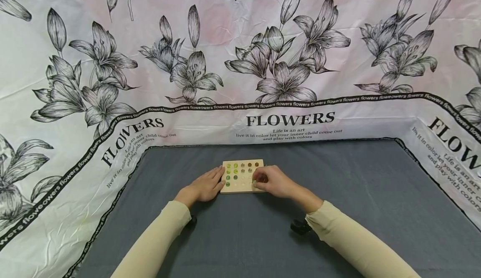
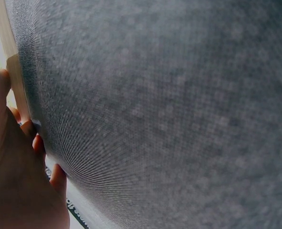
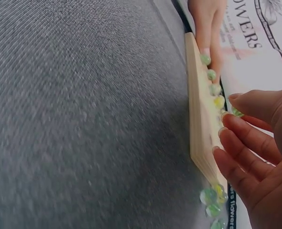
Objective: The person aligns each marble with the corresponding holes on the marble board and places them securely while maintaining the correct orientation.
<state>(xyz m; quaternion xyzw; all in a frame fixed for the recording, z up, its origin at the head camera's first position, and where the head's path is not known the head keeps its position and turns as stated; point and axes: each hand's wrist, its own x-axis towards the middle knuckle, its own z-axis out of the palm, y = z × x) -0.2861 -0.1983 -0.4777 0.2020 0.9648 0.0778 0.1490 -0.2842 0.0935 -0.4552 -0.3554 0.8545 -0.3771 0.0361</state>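
A pale wooden board (image 1: 240, 188) with rows of round hollows lies on the grey cloth, holding yellow-green, green, clear and reddish-brown marbles. Along its left edge rests my left hand (image 1: 206, 185), fingers fairly straight, thumb and fingertips against the side. My right hand (image 1: 277, 180) is over the board's right part, thumb and index finger pinching a green marble (image 3: 237, 111). Its other fingers are spread loosely in the right wrist view. That hand covers some right-hand hollows from the head view. The left wrist view catches only the board's edge (image 2: 18, 81) beside the fingers.
Several loose green and yellow marbles (image 3: 211, 196) lie just past the board's right end, hidden behind the right hand in the head view. Grey cloth (image 1: 240, 236) covers the table. A floral printed sheet (image 1: 210, 123) rises along its back and sides.
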